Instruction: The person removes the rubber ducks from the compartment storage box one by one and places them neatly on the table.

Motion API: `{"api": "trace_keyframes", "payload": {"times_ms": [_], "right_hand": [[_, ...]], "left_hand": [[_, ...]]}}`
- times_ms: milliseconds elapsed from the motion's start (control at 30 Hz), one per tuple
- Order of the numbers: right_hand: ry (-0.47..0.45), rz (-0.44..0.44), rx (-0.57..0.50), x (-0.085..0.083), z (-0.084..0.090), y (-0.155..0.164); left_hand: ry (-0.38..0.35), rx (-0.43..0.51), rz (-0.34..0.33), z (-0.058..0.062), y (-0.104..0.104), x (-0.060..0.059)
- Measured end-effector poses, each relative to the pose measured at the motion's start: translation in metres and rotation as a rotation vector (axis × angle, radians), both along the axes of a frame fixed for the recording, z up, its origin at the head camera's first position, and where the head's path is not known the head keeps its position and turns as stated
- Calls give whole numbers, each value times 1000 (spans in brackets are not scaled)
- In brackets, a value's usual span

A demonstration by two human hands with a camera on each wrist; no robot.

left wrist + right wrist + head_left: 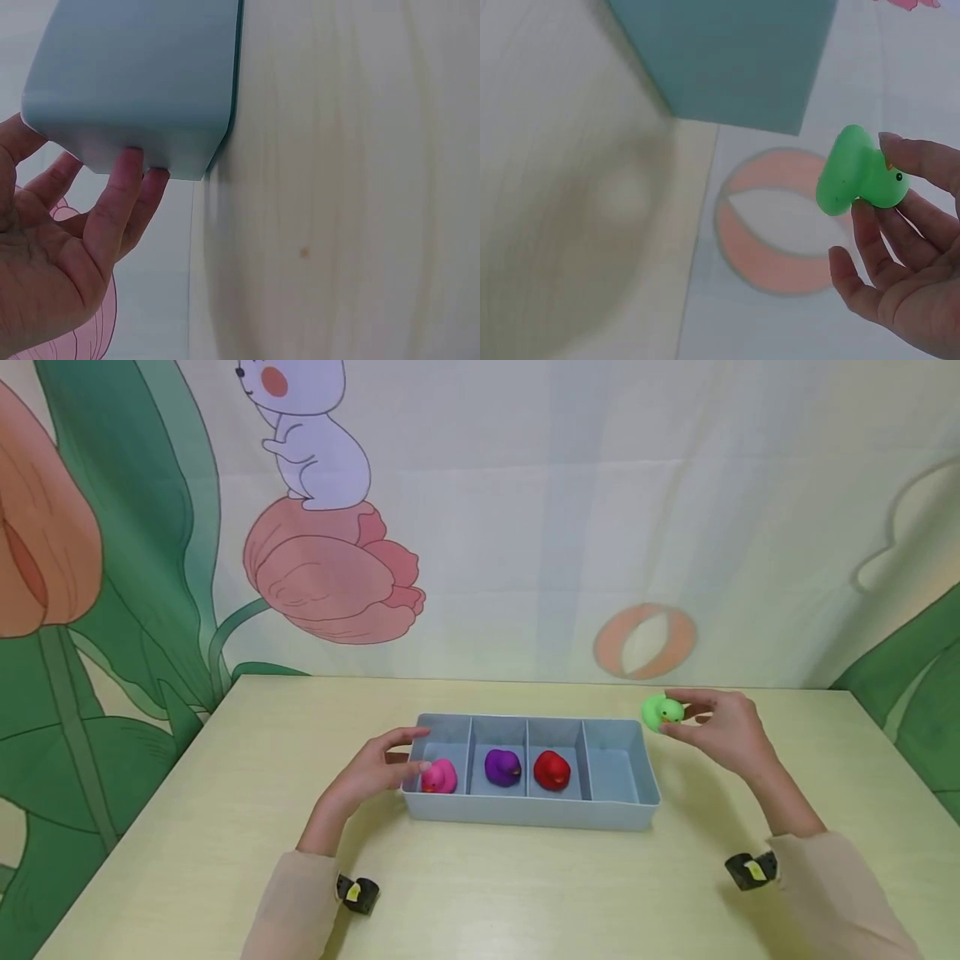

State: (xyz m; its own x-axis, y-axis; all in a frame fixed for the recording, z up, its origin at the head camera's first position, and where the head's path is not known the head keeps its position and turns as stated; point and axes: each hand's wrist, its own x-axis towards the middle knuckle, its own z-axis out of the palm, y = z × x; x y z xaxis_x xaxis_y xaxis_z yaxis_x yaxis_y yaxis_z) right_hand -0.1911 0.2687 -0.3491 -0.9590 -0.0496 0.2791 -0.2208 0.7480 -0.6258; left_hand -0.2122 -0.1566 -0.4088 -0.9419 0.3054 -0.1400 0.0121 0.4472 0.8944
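Pinched lightly by the right hand (723, 731) at right of frame, the green duck (662, 712) could slip onto the surface (525, 885) while the left hand (375, 768), fingers spread, steadies the tray (525, 810).

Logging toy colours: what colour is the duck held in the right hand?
Light green duck; clearest in the right wrist view.

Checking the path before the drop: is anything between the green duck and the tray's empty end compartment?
Nothing visible: the right hand holds the green duck beside the tray, whose rightmost compartment is bare.
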Motion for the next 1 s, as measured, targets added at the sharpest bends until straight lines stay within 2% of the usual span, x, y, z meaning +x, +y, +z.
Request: {"api": "trace_keyframes", "payload": {"times_ms": [367, 700, 1000], "right_hand": [[-101, -39, -12, -16, -26, 19], [-131, -50, -62, -37, -48, 27], [-158, -51, -44, -49, -59, 25]], "left_hand": [[-4, 22, -9, 2, 0, 1], [-8, 31, 6, 3, -1, 4], [-8, 33, 0, 0, -2, 2]]}}
